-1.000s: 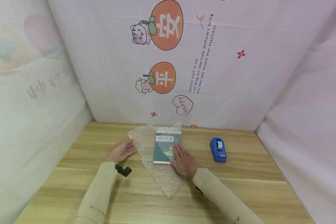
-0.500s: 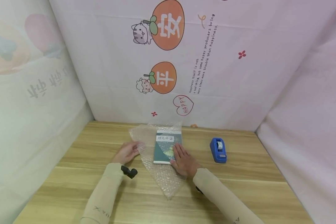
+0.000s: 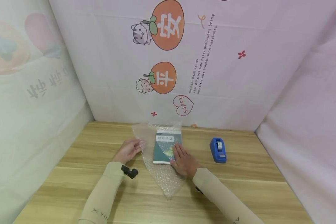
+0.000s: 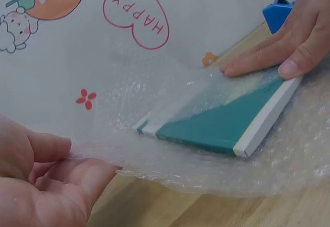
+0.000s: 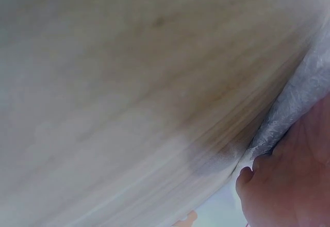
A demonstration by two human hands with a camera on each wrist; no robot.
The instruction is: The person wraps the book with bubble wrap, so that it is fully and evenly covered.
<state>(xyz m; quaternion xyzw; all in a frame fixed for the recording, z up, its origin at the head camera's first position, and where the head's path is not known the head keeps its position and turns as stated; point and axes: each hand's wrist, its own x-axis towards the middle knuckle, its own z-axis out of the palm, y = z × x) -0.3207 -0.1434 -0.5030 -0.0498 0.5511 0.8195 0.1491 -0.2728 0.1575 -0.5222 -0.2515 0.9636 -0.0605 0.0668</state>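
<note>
A teal book [image 3: 160, 153] with a white label lies on a sheet of bubble wrap [image 3: 167, 182]. One flap of the wrap is folded over the book's right part. My right hand [image 3: 185, 162] rests flat on that flap, fingers straight, pressing it against the cover. At the sheet's left edge, my left hand [image 3: 128, 150] pinches the wrap between thumb and fingers. From the left wrist view, the held edge rises off the table and the book's [image 4: 211, 126] white page block shows. The right wrist view has only part of the right hand [image 5: 294, 180] beside the wrap.
A blue tape dispenser [image 3: 218, 150] with a roll of tape stands to the right of the book. The wooden table [image 3: 249, 174] meets a printed cloth wall [image 3: 226, 105] behind, and plain cloth hangs along both sides.
My left hand has moved right to the wrap's left edge, taken hold of it and lifted it slightly inward. My right hand has stayed on the book.
</note>
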